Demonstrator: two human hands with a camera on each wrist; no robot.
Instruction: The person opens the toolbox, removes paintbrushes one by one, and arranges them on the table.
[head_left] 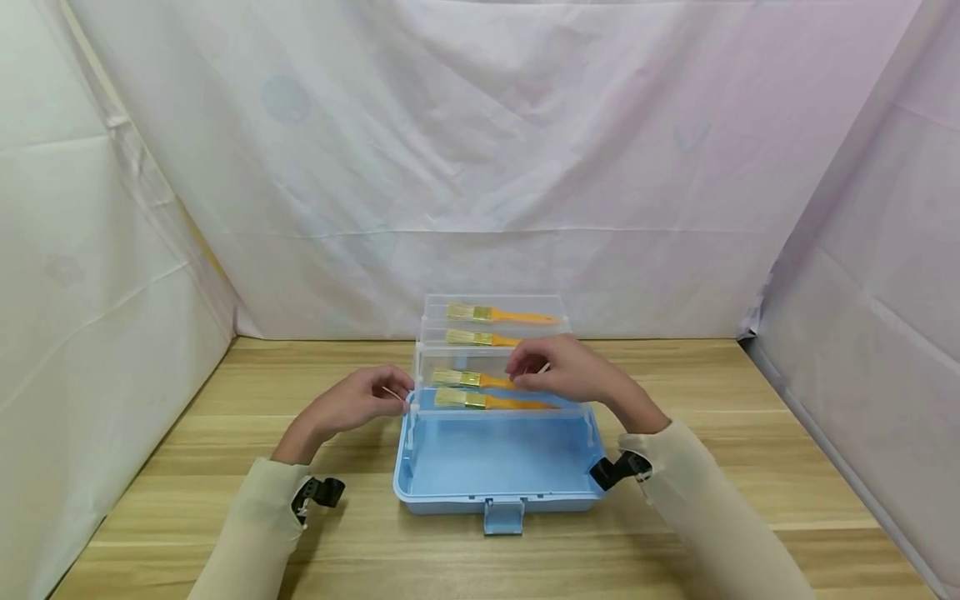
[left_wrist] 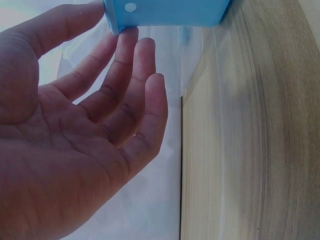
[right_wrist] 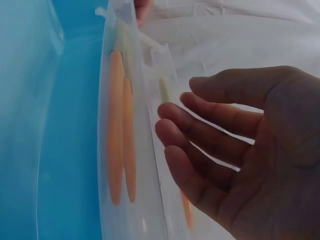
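A person's left hand (head_left: 358, 402) touches the left end of a blue box (head_left: 495, 479) on a wooden worktop (head_left: 180, 467), fingers relaxed, gripping nothing. Clear trays (head_left: 491, 354) fan up behind the box, holding four brushes (head_left: 487, 401). The right hand (head_left: 562, 371) rests loosely open at the lowest tray's right side. To move the trays well, both hands should probably push evenly, keeping them level.

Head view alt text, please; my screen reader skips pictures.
Two hands reach to an open blue toolbox with clear fold-out trays holding four orange-handled brushes. The left hand touches the box's left corner; the right hand hovers over the lowest tray.
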